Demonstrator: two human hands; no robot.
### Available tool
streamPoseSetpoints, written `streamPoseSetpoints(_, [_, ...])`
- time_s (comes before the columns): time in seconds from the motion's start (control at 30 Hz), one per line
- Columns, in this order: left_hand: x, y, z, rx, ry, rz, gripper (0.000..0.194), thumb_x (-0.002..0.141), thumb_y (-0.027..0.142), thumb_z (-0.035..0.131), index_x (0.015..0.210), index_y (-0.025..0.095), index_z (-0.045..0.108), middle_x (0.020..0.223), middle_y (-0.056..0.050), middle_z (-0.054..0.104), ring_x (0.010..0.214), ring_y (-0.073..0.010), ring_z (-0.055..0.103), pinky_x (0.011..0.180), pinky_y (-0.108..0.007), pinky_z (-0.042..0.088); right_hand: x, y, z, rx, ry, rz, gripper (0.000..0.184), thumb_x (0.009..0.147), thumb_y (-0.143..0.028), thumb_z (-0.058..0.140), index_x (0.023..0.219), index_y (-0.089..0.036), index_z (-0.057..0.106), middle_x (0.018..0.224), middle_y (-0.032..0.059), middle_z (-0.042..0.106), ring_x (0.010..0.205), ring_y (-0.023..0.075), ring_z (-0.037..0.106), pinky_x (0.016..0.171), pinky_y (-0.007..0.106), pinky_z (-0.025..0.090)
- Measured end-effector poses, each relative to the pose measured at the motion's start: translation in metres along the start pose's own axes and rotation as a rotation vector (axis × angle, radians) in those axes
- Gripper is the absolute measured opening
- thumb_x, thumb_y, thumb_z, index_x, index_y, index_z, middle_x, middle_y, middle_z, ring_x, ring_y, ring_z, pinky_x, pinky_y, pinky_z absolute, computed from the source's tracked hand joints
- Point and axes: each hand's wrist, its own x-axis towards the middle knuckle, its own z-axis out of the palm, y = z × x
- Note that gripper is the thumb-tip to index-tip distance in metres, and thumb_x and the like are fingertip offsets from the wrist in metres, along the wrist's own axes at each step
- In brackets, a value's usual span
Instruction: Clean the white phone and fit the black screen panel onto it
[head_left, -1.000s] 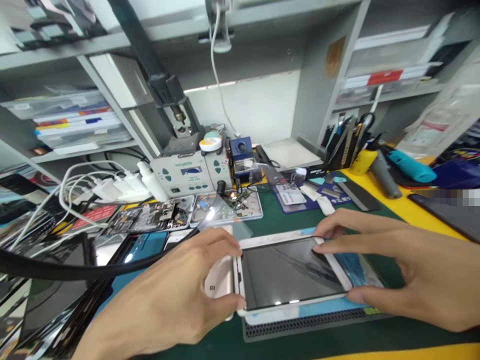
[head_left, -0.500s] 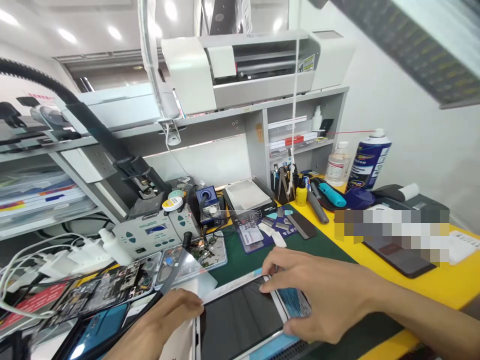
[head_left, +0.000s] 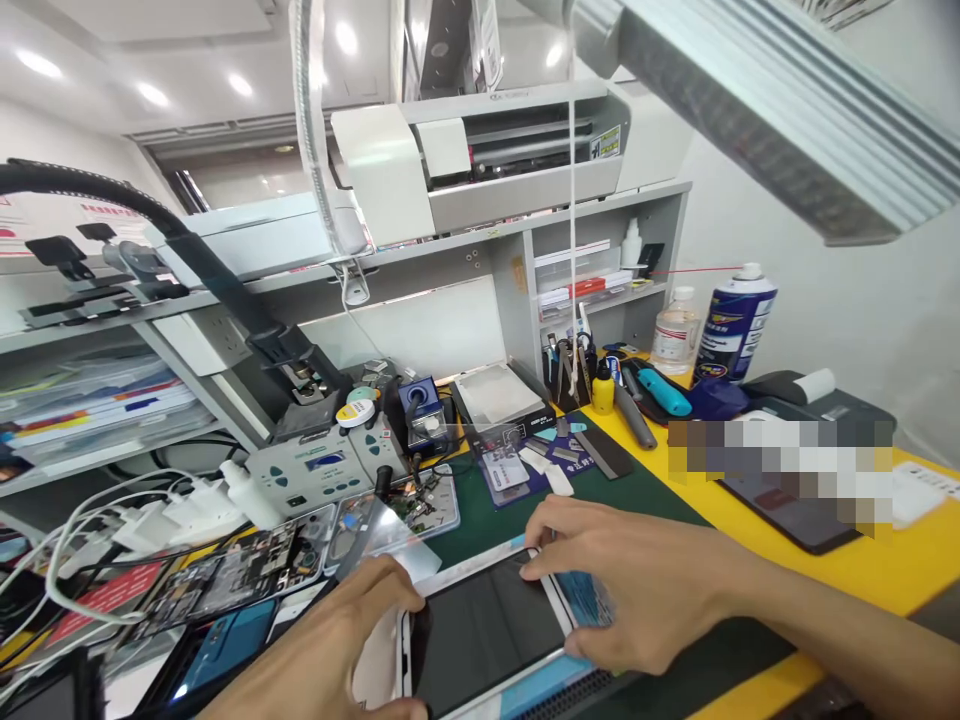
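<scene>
A white-framed smartphone (head_left: pixel 487 630) with a dark, glossy screen lies at the bottom middle, slightly tilted in view. My right hand (head_left: pixel 630 580) grips its right end, fingers at the far corner and thumb at the near corner. At the opposite end, my left hand (head_left: pixel 345 630) spans the phone, fingertips on the far corner and thumb low at the near edge. Beneath the phone a white and light-blue flat piece (head_left: pixel 525 690) shows; what it is I cannot tell.
A dark green mat (head_left: pixel 660 500) covers the yellow bench. Left are a grey rework station (head_left: pixel 322 470), a parts tray (head_left: pixel 420 505) and white chargers (head_left: pixel 172 515). Blades and cards lie on a blue sheet (head_left: pixel 517 490). A spray can (head_left: pixel 731 330) stands right; a lamp (head_left: pixel 787 120) hangs above.
My left hand has shifted right and opened wider around the phone's left end, its thumb now showing at the near edge. My right hand stays in place. The camera view has tilted slightly.
</scene>
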Motion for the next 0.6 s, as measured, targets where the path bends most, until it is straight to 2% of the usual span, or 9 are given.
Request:
streamPoseSetpoints(0.27, [0.006,-0.001,-0.007,-0.059,0.011,0.095,0.033,0.079,0.048,0.075,0.105,0.029,0.067,0.108,-0.006,0.070,0.102,-0.0270,0.069,0.091,-0.034,0.059,0.002,-0.005,-0.003,-0.004,-0.035,0.072,0.063,0.076,-0.039,0.074,0.135,-0.017,0.070,0.134,0.0139,0.057,0.118,0.0293,0.064,0.102,0.035,0.051])
streamPoseSetpoints(0.4, [0.004,-0.005,-0.002,-0.037,-0.077,0.046,0.034,0.080,0.042,0.073,0.110,0.029,0.064,0.113,-0.006,0.069,0.103,-0.0273,0.069,0.088,-0.034,0.059,0.004,-0.010,-0.006,-0.039,-0.056,0.107,0.059,0.078,-0.038,0.074,0.133,-0.018,0.071,0.132,0.0134,0.058,0.112,0.0273,0.066,0.098,0.034,0.052])
streamPoseSetpoints(0.5, [-0.001,-0.010,0.002,-0.063,-0.130,-0.016,0.038,0.082,0.036,0.070,0.119,0.029,0.060,0.122,-0.007,0.065,0.107,-0.0275,0.067,0.089,-0.036,0.059,0.006,-0.011,-0.008,-0.062,-0.097,0.155,0.058,0.084,-0.043,0.072,0.137,-0.021,0.068,0.136,0.0133,0.057,0.114,0.0274,0.065,0.095,0.034,0.054])
streamPoseSetpoints(0.6, [-0.005,-0.014,0.005,-0.098,-0.193,-0.053,0.041,0.085,0.038,0.069,0.123,0.027,0.057,0.125,-0.008,0.060,0.110,-0.0275,0.065,0.091,-0.038,0.058,0.006,-0.008,-0.006,-0.098,-0.110,0.168,0.055,0.088,-0.048,0.070,0.139,-0.026,0.067,0.138,0.0110,0.057,0.117,0.0269,0.065,0.096,0.034,0.055])
